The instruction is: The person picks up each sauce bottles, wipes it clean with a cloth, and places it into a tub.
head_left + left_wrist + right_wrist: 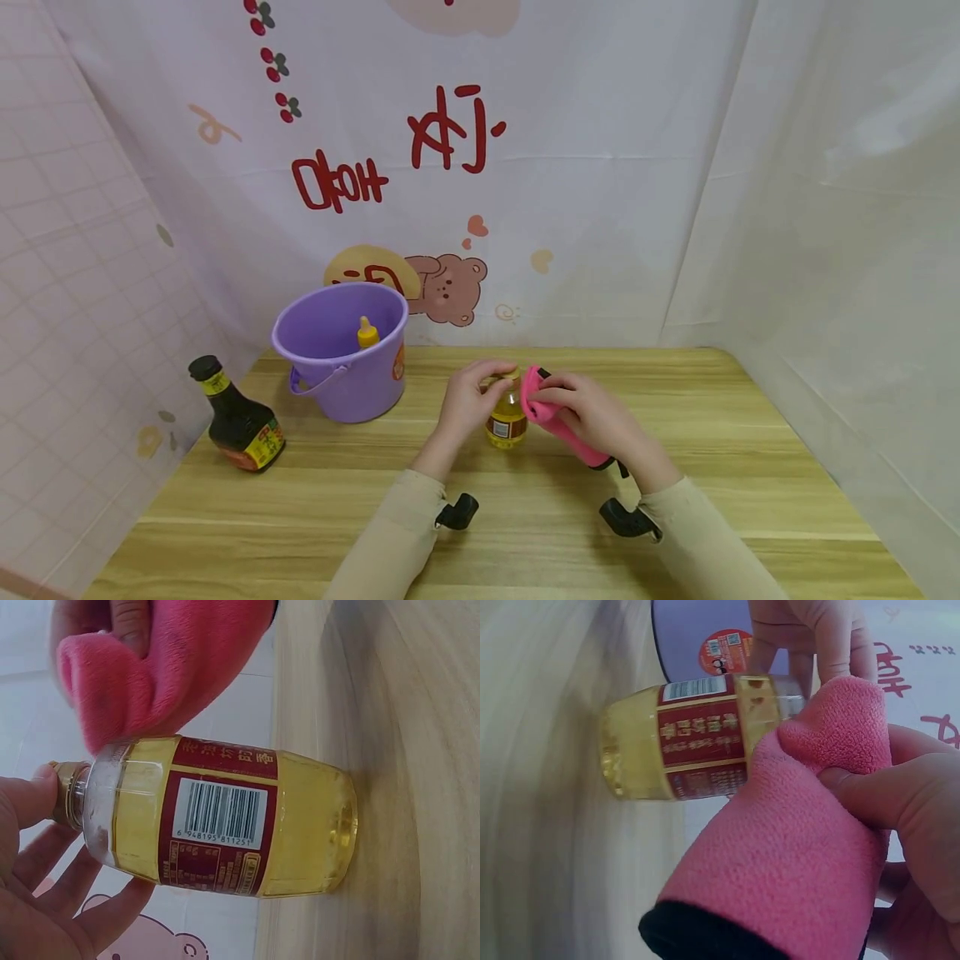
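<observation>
A small clear bottle of yellow oil (507,427) with a dark red label stands upright on the wooden table. My left hand (469,400) grips it at the top, thumb on the gold cap (69,791) and fingers behind the neck. A folded pink cloth (772,825) with black edging hangs from my right hand (596,414), pinched between thumb and fingers. In the right wrist view the cloth's upper end overlaps the bottle's neck and shoulder. The barcode side of the label (217,817) faces the left wrist camera.
A purple bucket (360,392) stands at the back left, with a yellow-capped bottle (367,335) inside. Farther left is a dark sauce bottle (243,425) with a black cap. A printed white curtain (585,200) hangs behind the table (712,467).
</observation>
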`<action>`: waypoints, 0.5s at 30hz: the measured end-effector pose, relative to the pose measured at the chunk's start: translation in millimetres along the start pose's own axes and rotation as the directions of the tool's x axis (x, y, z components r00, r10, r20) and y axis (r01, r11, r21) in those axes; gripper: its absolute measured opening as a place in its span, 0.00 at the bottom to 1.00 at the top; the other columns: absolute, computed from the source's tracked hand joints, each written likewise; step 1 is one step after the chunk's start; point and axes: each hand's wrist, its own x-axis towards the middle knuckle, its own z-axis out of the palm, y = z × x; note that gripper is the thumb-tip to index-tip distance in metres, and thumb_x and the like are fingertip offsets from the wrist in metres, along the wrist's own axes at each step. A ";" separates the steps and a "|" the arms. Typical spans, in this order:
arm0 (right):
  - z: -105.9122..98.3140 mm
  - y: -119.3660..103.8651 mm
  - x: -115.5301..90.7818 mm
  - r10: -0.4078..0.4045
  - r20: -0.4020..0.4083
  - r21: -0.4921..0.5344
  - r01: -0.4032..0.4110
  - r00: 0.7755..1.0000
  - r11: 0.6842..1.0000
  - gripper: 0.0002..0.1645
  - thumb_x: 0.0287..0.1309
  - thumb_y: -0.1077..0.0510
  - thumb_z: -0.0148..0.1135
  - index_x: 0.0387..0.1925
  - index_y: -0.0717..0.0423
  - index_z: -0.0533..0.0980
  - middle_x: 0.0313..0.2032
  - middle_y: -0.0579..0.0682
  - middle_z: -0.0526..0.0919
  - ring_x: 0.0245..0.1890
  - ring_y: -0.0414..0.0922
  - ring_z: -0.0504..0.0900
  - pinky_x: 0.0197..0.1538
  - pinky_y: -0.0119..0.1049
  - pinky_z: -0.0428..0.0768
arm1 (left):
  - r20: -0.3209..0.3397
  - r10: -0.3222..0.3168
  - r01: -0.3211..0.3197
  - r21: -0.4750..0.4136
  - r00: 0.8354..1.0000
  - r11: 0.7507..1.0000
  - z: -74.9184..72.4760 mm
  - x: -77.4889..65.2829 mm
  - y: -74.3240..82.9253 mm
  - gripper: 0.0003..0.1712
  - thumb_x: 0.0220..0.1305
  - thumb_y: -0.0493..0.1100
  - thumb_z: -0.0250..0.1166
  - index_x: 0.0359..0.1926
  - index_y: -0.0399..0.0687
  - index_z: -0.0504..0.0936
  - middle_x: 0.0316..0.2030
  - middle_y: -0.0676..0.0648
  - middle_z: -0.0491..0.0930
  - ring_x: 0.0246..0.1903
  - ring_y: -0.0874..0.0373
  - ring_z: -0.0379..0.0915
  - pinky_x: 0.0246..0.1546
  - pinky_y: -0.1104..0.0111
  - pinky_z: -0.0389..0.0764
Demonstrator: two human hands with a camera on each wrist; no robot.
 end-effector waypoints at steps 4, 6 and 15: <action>7.2 4.7 -8.6 -0.036 -0.016 0.010 0.037 0.999 0.999 0.22 0.51 0.73 0.70 0.47 0.50 0.84 0.47 0.53 0.81 0.46 0.52 0.81 0.49 0.48 0.81 | -0.007 0.006 -0.006 0.007 1.000 1.000 1.8 0.2 -0.9 0.12 0.64 0.36 0.68 0.48 0.45 0.87 0.46 0.48 0.84 0.46 0.56 0.80 0.42 0.60 0.84; 12.1 6.6 -12.2 -0.050 -0.024 0.021 0.051 0.998 0.998 0.21 0.51 0.71 0.72 0.46 0.51 0.85 0.46 0.53 0.81 0.45 0.51 0.81 0.47 0.47 0.81 | -0.010 0.005 -0.005 0.008 1.000 1.000 2.3 0.3 -1.1 0.12 0.63 0.37 0.69 0.48 0.44 0.87 0.46 0.48 0.84 0.46 0.56 0.80 0.42 0.60 0.84; 29.1 10.5 -24.5 -0.032 -0.014 0.025 0.032 0.999 0.999 0.20 0.48 0.70 0.74 0.43 0.49 0.85 0.44 0.51 0.81 0.45 0.49 0.81 0.48 0.45 0.81 | -0.016 -0.022 0.022 0.003 1.000 1.000 1.8 -0.4 1.0 0.11 0.64 0.36 0.68 0.48 0.46 0.87 0.46 0.49 0.84 0.46 0.56 0.80 0.42 0.61 0.84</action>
